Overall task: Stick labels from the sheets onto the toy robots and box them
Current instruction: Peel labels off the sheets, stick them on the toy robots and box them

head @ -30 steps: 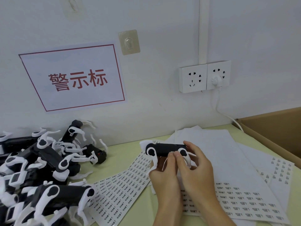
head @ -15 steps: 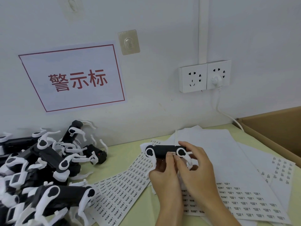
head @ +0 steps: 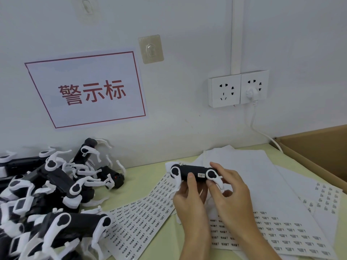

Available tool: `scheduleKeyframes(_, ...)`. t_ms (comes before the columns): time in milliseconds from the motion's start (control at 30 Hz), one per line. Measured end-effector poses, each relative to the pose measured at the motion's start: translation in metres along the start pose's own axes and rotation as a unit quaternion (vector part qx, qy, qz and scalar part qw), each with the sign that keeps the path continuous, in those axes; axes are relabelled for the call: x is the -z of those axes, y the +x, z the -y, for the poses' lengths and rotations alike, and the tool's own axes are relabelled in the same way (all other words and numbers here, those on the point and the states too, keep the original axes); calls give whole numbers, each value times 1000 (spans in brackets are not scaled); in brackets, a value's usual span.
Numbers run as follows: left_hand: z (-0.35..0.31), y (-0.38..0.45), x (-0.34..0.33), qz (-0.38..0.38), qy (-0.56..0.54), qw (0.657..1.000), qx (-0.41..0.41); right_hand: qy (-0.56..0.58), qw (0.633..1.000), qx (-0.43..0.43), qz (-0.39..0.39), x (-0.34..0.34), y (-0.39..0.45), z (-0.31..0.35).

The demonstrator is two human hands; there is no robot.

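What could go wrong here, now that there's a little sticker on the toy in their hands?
The label sits near the right end of the toy robot; the right hand grips that end and might rub it askew. The thin white legs by the left hand could snag or bend. The cardboard box is off to the right, so the carry might disturb the loose label sheets.

Label sheets' (head: 142,218) print too small to read; cardboard box (head: 319,152) cut off at right edge.

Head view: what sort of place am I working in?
Likely a packing or labelling bench: a pile of toy robots, label sheets on the table, and a cardboard box at right.
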State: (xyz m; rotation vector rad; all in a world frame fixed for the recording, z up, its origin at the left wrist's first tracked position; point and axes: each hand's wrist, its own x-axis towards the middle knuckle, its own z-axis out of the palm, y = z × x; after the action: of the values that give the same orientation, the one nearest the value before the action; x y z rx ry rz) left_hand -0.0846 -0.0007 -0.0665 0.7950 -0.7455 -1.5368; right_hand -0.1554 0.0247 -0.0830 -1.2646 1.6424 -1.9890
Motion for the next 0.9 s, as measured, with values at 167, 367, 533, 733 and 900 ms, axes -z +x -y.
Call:
scheduleKeyframes(167, 0, -3, 1, 31, 55, 998, -26, -11, 1000, 2, 2, 1, 0, 1)
scheduleKeyframes(367, -2, -5, 0, 52, 48, 997, -31, -4, 1000, -3, -10, 4, 2, 4)
scheduleKeyframes(533, -2, -4, 0, 52, 37, 997, -32, -3, 1000, -9, -15, 8, 3, 5)
scheduleKeyframes(733, 0, -3, 1, 75, 57, 994, -48, -11, 1000, -15, -10, 10, 3, 7)
scheduleKeyframes(900, -2, -2, 2, 63, 63, 996, -27, -8, 999, -14, 36, 15, 4, 8)
